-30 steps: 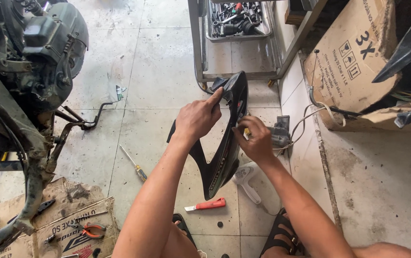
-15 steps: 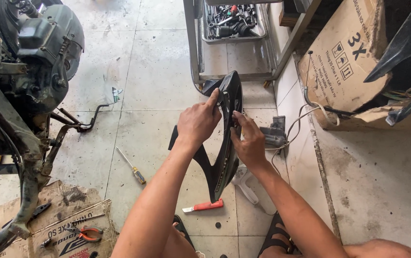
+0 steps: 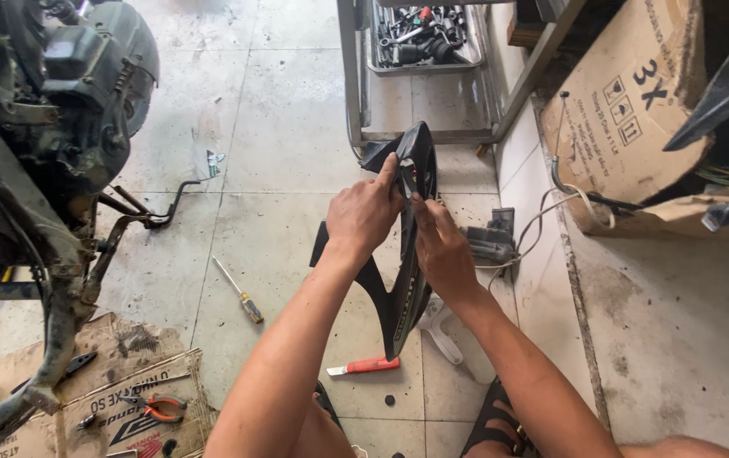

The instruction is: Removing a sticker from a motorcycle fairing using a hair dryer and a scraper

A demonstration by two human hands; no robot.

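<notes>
Closest to me, by my sandalled feet, a red-handled utility knife (image 3: 364, 366) lies on the tiled floor (image 3: 288, 102), within easy reach. On the flattened cardboard (image 3: 127, 399) to my left sit orange-handled pliers (image 3: 159, 408), kept off the grit.

Above my knees I hold the black plastic fairing panel (image 3: 405, 280) upright, its pointed end down, so its upper edge faces me. My left hand (image 3: 366, 216) wraps the panel's upper part, fingers closed around it and thumb pressed along the edge to steady it. My right hand (image 3: 442, 246) grips the other side, its fingertips pinched narrow at the same spot near the top.

Further out, a yellow-handled screwdriver (image 3: 240, 292) lies loose on the tiles, and a grey wired connector block (image 3: 490, 240) sits just beyond my right hand. The stripped motorcycle (image 3: 42, 127) stands at far left; a tray of sockets and wrenches (image 3: 424, 34) rests on the low metal rack.
</notes>
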